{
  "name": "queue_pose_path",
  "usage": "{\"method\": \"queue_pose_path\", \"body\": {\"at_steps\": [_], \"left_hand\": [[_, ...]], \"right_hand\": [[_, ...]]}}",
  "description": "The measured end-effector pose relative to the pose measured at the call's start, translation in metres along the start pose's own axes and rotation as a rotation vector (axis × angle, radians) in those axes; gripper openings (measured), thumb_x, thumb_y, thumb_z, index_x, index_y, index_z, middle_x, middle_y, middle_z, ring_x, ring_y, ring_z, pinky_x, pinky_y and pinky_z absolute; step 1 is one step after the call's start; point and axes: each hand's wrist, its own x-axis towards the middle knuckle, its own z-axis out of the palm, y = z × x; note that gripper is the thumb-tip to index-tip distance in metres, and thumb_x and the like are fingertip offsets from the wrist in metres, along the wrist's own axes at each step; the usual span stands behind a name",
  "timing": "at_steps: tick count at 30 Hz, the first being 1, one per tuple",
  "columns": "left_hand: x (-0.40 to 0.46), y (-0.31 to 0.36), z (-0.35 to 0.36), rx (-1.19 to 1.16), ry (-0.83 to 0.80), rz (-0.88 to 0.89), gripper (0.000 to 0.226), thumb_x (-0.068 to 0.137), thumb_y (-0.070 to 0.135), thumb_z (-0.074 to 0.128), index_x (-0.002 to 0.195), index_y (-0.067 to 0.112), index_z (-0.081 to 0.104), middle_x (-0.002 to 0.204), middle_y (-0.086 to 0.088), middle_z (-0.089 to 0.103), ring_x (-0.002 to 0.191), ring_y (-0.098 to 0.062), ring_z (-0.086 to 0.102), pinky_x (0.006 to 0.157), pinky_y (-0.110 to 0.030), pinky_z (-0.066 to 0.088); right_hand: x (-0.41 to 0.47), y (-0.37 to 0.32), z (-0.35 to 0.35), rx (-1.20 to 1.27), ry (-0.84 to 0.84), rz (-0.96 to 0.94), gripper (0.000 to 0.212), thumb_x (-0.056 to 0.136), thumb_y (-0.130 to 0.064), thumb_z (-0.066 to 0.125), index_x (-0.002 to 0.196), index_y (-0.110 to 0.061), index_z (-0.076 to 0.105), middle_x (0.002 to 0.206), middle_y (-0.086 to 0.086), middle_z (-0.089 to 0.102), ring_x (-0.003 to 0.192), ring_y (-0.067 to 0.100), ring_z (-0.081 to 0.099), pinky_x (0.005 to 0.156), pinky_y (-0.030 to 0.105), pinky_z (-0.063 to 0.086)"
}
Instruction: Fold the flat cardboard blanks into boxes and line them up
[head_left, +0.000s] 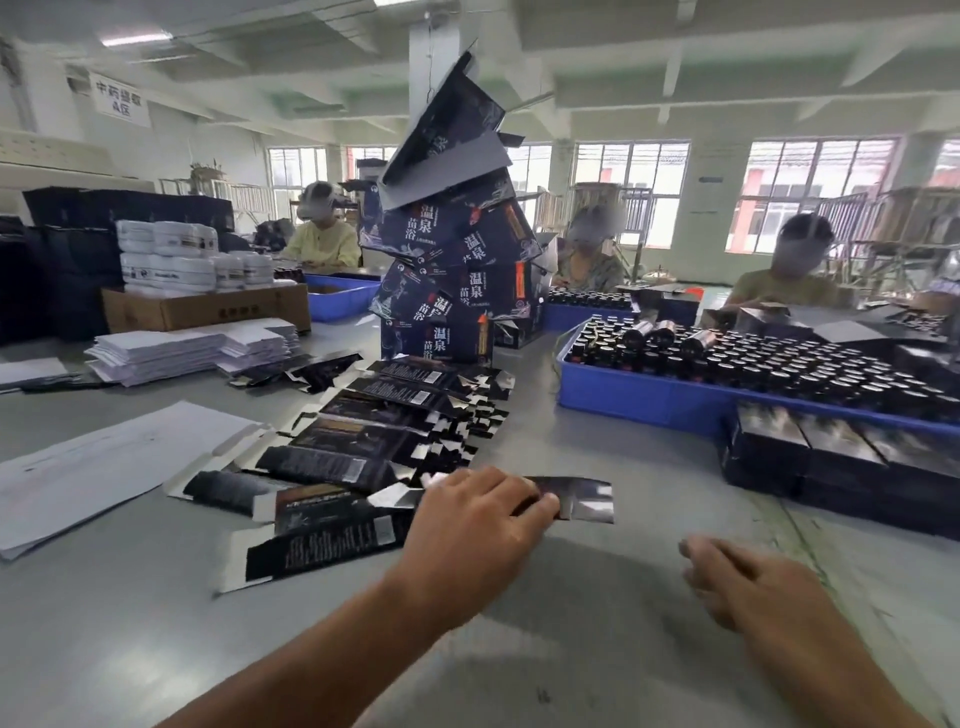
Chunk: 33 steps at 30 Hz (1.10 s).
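Note:
Several flat dark cardboard blanks (363, 441) lie fanned out in a row down the middle of the grey table (571, 623). My left hand (478, 525) lies over the nearest blank (322, 540), its fingers curled onto the blank's right end flap (587, 501). My right hand (737, 577) hovers to the right above bare table, fingers loosely bent, holding nothing. Behind the row a leaning tower of folded dark blue boxes (452, 260) rises high.
A blue tray (675, 400) of dark bottles stands at the right, with dark packed boxes (810, 457) in front of it. White paper stacks (182, 353) and sheets (104, 467) lie at the left. Three people sit across the table.

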Motion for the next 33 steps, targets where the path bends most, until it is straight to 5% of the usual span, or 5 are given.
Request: {"method": "queue_pose_path", "body": {"at_steps": [8, 14, 22, 28, 33], "left_hand": [[0.031, 0.087, 0.025, -0.313, -0.014, 0.124, 0.039, 0.087, 0.048, 0.069, 0.121, 0.028, 0.068, 0.131, -0.009, 0.064, 0.118, -0.028, 0.062, 0.094, -0.043, 0.055], [0.037, 0.087, 0.037, -0.384, -0.448, -0.008, 0.119, 0.070, 0.093, 0.043, 0.152, 0.038, -0.022, 0.166, 0.002, -0.018, 0.152, -0.014, -0.014, 0.124, -0.037, -0.009], [0.045, 0.083, 0.040, -0.394, -0.211, -0.030, 0.121, 0.064, 0.088, 0.049, 0.159, 0.026, 0.007, 0.150, 0.003, 0.033, 0.136, -0.017, 0.029, 0.117, -0.032, 0.020], [0.040, 0.071, 0.043, -0.231, -0.082, -0.020, 0.105, 0.058, 0.065, 0.081, 0.143, 0.013, 0.049, 0.128, -0.006, 0.056, 0.112, -0.028, 0.056, 0.094, -0.044, 0.049], [0.041, 0.078, 0.036, -0.195, -0.075, -0.005, 0.092, 0.063, 0.070, 0.065, 0.134, 0.014, 0.052, 0.128, -0.003, 0.060, 0.111, -0.023, 0.058, 0.092, -0.043, 0.047]], "right_hand": [[-0.005, -0.014, -0.027, 0.626, -0.020, 0.270, 0.016, 0.096, -0.006, 0.058, 0.098, 0.002, 0.072, 0.094, 0.026, 0.074, 0.070, 0.032, 0.072, 0.064, 0.053, 0.062], [-0.019, 0.006, -0.041, 0.627, -0.036, 0.188, 0.016, 0.097, -0.012, 0.059, 0.108, -0.007, 0.070, 0.101, 0.019, 0.075, 0.084, 0.032, 0.074, 0.068, 0.051, 0.062], [-0.025, 0.010, -0.060, 0.700, -0.044, 0.213, 0.042, 0.098, -0.050, 0.051, 0.112, -0.017, 0.073, 0.107, 0.010, 0.076, 0.092, 0.031, 0.074, 0.081, 0.045, 0.059], [-0.033, 0.010, -0.054, 0.535, -0.025, 0.107, 0.019, 0.096, -0.031, 0.063, 0.108, -0.017, 0.067, 0.099, 0.005, 0.077, 0.087, 0.021, 0.076, 0.075, 0.037, 0.060], [-0.042, 0.007, -0.047, 0.345, 0.008, -0.033, 0.009, 0.092, -0.012, 0.069, 0.092, -0.014, 0.060, 0.090, 0.002, 0.078, 0.084, 0.016, 0.075, 0.072, 0.032, 0.062]]}}
